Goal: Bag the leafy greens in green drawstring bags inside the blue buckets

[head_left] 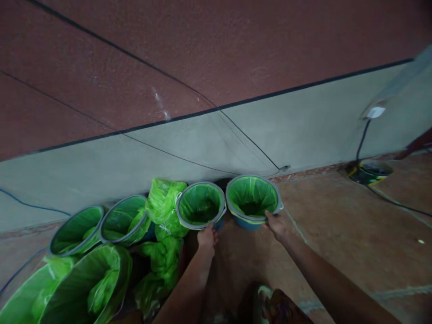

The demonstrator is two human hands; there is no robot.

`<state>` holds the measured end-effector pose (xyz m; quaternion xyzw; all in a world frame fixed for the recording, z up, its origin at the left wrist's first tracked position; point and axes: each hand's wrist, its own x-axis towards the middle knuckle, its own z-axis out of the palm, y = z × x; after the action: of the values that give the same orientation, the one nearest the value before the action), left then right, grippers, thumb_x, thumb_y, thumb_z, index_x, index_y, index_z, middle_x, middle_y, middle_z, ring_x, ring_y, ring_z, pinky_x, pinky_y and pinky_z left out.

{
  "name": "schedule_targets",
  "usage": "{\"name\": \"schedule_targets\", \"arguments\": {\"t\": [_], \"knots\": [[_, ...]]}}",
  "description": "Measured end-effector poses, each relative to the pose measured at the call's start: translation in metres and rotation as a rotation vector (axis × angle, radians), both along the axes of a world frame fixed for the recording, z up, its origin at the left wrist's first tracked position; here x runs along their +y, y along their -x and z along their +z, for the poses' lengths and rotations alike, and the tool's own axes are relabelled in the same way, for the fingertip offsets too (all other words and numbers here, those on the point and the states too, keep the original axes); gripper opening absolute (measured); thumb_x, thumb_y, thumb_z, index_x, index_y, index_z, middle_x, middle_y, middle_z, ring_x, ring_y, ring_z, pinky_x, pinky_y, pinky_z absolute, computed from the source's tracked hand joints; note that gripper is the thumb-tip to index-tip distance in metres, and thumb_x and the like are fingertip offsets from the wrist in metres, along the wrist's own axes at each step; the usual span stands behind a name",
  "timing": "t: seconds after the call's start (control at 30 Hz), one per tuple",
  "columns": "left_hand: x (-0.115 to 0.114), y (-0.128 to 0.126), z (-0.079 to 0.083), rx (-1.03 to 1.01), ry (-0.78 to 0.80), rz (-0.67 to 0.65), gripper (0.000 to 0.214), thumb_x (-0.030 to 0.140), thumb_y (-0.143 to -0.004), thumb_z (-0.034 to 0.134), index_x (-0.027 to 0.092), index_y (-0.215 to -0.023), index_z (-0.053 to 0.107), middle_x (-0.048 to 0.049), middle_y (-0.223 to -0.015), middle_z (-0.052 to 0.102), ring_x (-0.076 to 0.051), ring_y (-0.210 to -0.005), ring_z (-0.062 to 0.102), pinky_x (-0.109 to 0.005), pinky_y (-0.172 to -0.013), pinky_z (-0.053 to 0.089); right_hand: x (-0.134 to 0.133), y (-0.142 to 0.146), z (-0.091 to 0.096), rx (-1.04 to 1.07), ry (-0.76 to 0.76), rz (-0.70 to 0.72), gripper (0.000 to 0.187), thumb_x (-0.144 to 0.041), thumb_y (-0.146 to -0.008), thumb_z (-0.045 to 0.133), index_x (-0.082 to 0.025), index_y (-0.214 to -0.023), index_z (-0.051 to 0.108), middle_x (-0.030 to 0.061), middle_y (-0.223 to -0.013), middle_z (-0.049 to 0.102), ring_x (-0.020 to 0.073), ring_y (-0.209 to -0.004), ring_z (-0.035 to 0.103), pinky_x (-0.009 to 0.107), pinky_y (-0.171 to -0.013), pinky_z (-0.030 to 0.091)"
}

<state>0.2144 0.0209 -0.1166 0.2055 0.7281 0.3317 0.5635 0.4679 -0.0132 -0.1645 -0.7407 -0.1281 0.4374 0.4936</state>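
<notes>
Two blue buckets with grey rims and bright green mesh liners stand side by side near the wall. My left hand [208, 236] is closed on the front rim of the left bucket [201, 184]. On the right bucket [249, 222], my right hand [276, 225] grips the front right of the rim, fingers curled over the edge. Both buckets are upright, and the green liners fold over their rims. Dark contents, too dim to name, lie at the bottom of each. A stuffed green mesh bag [165, 198] with white string touches the left bucket's left side.
More green-lined buckets [123, 220] and a large lined container [86, 288] crowd the left. A dark pail [374, 171] stands at the right beneath a cable [361, 139]. The wall [168, 148] runs behind the buckets. My foot [265, 299] is below.
</notes>
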Motion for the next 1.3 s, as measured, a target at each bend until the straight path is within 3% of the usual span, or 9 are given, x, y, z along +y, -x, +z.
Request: {"name": "schedule_targets", "arguments": {"t": [0.13,0.27,0.37,0.57,0.67,0.83,1.03,1.17,1.3], "knots": [[0.015,0.041,-0.013,0.064,0.04,0.21,0.029,0.043,-0.08,0.059,0.016,-0.072,0.052,-0.0016,-0.068,0.057,-0.011,-0.052,0.055,-0.024,-0.05,0.047,0.003,0.012,-0.006,0.19,-0.081,-0.068,0.025,-0.036,-0.08,0.064,-0.016,-0.095,0.058,0.0061,-0.086,0.069,0.0157,-0.068,0.067,0.026,-0.058,0.059],[0.034,0.055,-0.016,-0.021,-0.008,0.257,0.017,0.026,-0.08,0.06,0.016,-0.069,0.05,0.002,-0.06,0.054,-0.009,-0.048,0.054,-0.025,-0.054,0.052,0.012,0.009,-0.011,0.16,-0.09,-0.128,0.024,-0.036,-0.083,0.061,-0.018,-0.098,0.057,0.0048,-0.091,0.069,0.0138,-0.071,0.067,0.021,-0.057,0.057],[0.041,0.056,-0.016,-0.041,-0.031,0.272,0.015,0.016,-0.079,0.06,0.015,-0.068,0.05,0.0035,-0.056,0.052,-0.007,-0.045,0.051,-0.023,-0.052,0.053,0.02,0.006,-0.013,0.14,-0.091,-0.11,0.023,-0.037,-0.085,0.059,-0.019,-0.099,0.056,0.0037,-0.095,0.068,0.0139,-0.073,0.067,0.022,-0.058,0.057],[0.036,0.057,-0.017,-0.055,-0.073,0.288,0.016,0.016,-0.076,0.067,0.014,-0.069,0.052,0.0027,-0.06,0.055,-0.006,-0.048,0.053,-0.021,-0.054,0.054,0.023,0.011,-0.009,0.159,-0.063,-0.129,0.015,-0.033,-0.089,0.051,-0.019,-0.093,0.053,0.0029,-0.092,0.065,0.0102,-0.062,0.063,0.022,-0.059,0.056],[0.03,0.062,-0.012,-0.003,-0.03,0.152,0.017,0.024,-0.081,0.062,0.015,-0.071,0.052,0.0015,-0.061,0.056,-0.007,-0.05,0.055,-0.022,-0.056,0.052,0.011,0.018,-0.007,0.157,-0.016,-0.09,0.019,-0.038,-0.089,0.05,-0.019,-0.09,0.051,0.0017,-0.076,0.063,0.0114,-0.056,0.063,0.022,-0.058,0.056],[0.01,0.082,0.01,0.05,0.038,-0.054,0.015,0.024,-0.083,0.057,0.015,-0.071,0.055,-0.0005,-0.059,0.056,-0.012,-0.053,0.059,-0.026,-0.058,0.05,-0.026,0.037,-0.014,0.119,0.072,0.02,0.018,-0.038,-0.084,0.055,-0.021,-0.089,0.05,0.0003,-0.066,0.059,0.017,-0.061,0.066,0.031,-0.067,0.059],[-0.002,0.138,0.064,0.022,0.03,-0.27,0.011,0.016,-0.067,0.071,0.012,-0.065,0.061,-0.0013,-0.052,0.059,-0.014,-0.052,0.058,-0.027,-0.059,0.048,-0.057,0.065,-0.012,0.14,0.1,0.138,0.022,-0.034,-0.076,0.064,-0.022,-0.088,0.05,0.0021,-0.067,0.061,0.0177,-0.058,0.065,0.032,-0.064,0.059],[-0.005,0.205,0.099,0.0,-0.073,-0.24,0.011,0.018,-0.069,0.071,0.012,-0.073,0.063,-0.0006,-0.057,0.062,-0.013,-0.053,0.058,-0.024,-0.059,0.046,-0.049,0.098,0.01,0.14,0.097,0.257,0.015,-0.027,-0.076,0.063,-0.022,-0.086,0.053,0.0028,-0.066,0.062,0.0173,-0.056,0.065,0.029,-0.057,0.057],[-0.03,0.287,0.106,-0.043,-0.115,-0.075,0.011,0.022,-0.076,0.065,0.013,-0.08,0.06,-0.0027,-0.065,0.065,-0.014,-0.058,0.062,-0.024,-0.059,0.047,-0.027,0.153,0.044,0.163,0.093,0.456,0.012,-0.025,-0.077,0.064,-0.019,-0.084,0.056,0.0054,-0.072,0.066,0.0159,-0.06,0.066,0.027,-0.06,0.057]]}}
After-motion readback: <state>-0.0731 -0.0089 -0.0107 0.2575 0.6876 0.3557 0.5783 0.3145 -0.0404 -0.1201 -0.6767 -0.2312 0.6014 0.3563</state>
